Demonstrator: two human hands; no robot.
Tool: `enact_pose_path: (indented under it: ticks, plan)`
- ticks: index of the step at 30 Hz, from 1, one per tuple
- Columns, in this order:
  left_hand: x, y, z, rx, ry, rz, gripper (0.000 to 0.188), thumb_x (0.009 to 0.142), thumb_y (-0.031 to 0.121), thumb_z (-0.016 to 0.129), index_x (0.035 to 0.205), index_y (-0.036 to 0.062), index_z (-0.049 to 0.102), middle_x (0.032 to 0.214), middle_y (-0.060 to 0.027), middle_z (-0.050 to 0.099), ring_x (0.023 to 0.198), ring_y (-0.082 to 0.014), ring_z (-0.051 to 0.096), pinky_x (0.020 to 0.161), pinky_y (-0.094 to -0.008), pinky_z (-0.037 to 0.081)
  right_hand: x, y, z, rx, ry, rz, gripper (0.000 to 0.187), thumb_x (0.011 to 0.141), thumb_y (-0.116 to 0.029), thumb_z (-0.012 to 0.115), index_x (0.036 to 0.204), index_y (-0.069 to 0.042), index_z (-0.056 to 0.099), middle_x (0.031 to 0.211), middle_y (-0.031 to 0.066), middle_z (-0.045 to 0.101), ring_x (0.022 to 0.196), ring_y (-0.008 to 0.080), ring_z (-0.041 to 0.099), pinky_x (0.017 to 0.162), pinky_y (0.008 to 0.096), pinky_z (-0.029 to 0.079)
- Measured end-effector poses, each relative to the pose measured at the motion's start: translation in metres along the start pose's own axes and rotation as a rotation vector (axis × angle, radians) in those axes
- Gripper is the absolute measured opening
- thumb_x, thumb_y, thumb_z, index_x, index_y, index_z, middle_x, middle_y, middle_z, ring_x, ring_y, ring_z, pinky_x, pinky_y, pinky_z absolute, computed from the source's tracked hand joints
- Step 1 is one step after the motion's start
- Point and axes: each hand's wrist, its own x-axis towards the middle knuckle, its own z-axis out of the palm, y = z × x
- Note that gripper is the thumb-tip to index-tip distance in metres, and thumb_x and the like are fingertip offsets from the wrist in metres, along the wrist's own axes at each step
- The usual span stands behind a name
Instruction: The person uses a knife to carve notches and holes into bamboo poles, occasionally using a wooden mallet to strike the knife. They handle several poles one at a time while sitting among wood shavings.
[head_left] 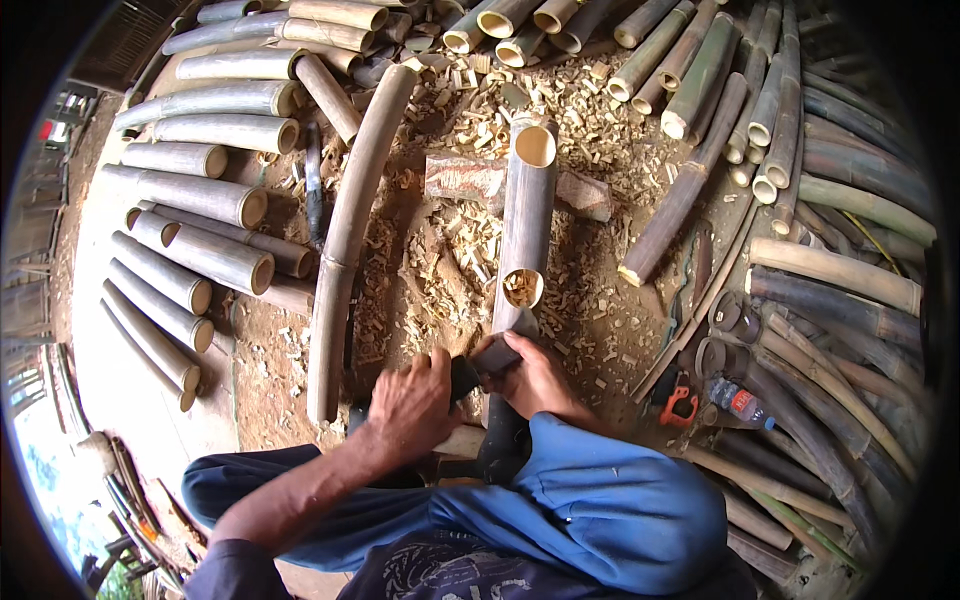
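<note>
My left hand (410, 400) is closed around the black handle (463, 379) of a tool. Beside it my right hand (540, 378) grips a dark grey block (495, 357), its thumb on top. A grey pointed piece like a blade (523, 322) shows just beyond that thumb; how it joins the handle or block is hidden. Both hands are close together over the near end of a thick bamboo tube (526, 215). This tube points away from me and has two oval openings cut in its upper side. Wood chips lie inside the nearer opening.
A rough wood block (465, 181) lies crosswise under the tube. Wood chips (450, 262) cover the ground. A long bamboo pole (358, 235) lies to the left, before rows of cut tubes (205, 250). More bamboo, an orange-handled tool (681, 405) and a plastic bottle (738, 401) lie right.
</note>
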Motion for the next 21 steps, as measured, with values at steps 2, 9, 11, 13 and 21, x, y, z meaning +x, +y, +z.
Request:
enact_pose_path:
  ticks: [2, 9, 11, 13, 21]
  plan:
    - [0.023, 0.009, -0.034, 0.167, -0.157, 0.007, 0.035, 0.08, 0.017, 0.068, 0.102, -0.0032, 0.05, 0.085, -0.0199, 0.066, 0.073, -0.0352, 0.07, 0.066, -0.0455, 0.056, 0.012, 0.001, 0.004, 0.117, 0.005, -0.004, 0.037, 0.105, -0.033, 0.045, 0.108, -0.002, 0.065, 0.098, 0.0095, 0.071, 0.083, 0.0176, 0.068, 0.071, 0.033, 0.058]
    - [0.076, 0.036, -0.098, 0.197, -0.434, 0.214, 0.016, 0.07, 0.011, 0.063, 0.08, -0.0015, 0.067, 0.084, -0.0187, 0.07, 0.085, -0.0347, 0.07, 0.077, -0.0444, 0.056, 0.014, -0.012, 0.002, 0.391, -0.166, -0.009, 0.026, 0.103, -0.02, 0.05, 0.109, 0.001, 0.064, 0.099, 0.0126, 0.071, 0.078, 0.0191, 0.069, 0.071, 0.0347, 0.06]
    - [0.078, 0.036, -0.103, 0.117, -0.479, 0.185, 0.025, 0.069, 0.016, 0.066, 0.085, -0.002, 0.067, 0.084, -0.0202, 0.069, 0.088, -0.0375, 0.069, 0.079, -0.0451, 0.055, 0.012, -0.021, 0.007, 0.352, -0.096, -0.047, 0.027, 0.103, -0.017, 0.046, 0.105, 0.003, 0.063, 0.095, 0.0149, 0.071, 0.076, 0.0222, 0.069, 0.069, 0.0366, 0.062]
    - [0.072, 0.029, -0.091, 0.026, -0.501, 0.136, 0.03, 0.068, 0.019, 0.068, 0.089, -0.0026, 0.066, 0.086, -0.0211, 0.069, 0.089, -0.0383, 0.068, 0.08, -0.045, 0.055, 0.013, -0.025, 0.001, 0.258, -0.109, 0.003, 0.029, 0.104, -0.018, 0.043, 0.104, 0.004, 0.063, 0.092, 0.0152, 0.071, 0.074, 0.0235, 0.069, 0.067, 0.0374, 0.062]
    - [0.046, 0.033, 0.008, -0.371, -0.3, -0.141, 0.035, 0.072, 0.025, 0.072, 0.094, -0.0021, 0.064, 0.086, -0.0224, 0.069, 0.087, -0.0353, 0.07, 0.08, -0.043, 0.055, 0.011, -0.053, -0.021, -0.28, 0.103, 0.093, 0.027, 0.095, -0.027, 0.054, 0.097, -0.004, 0.066, 0.083, 0.0094, 0.069, 0.07, 0.0218, 0.066, 0.058, 0.0387, 0.058]
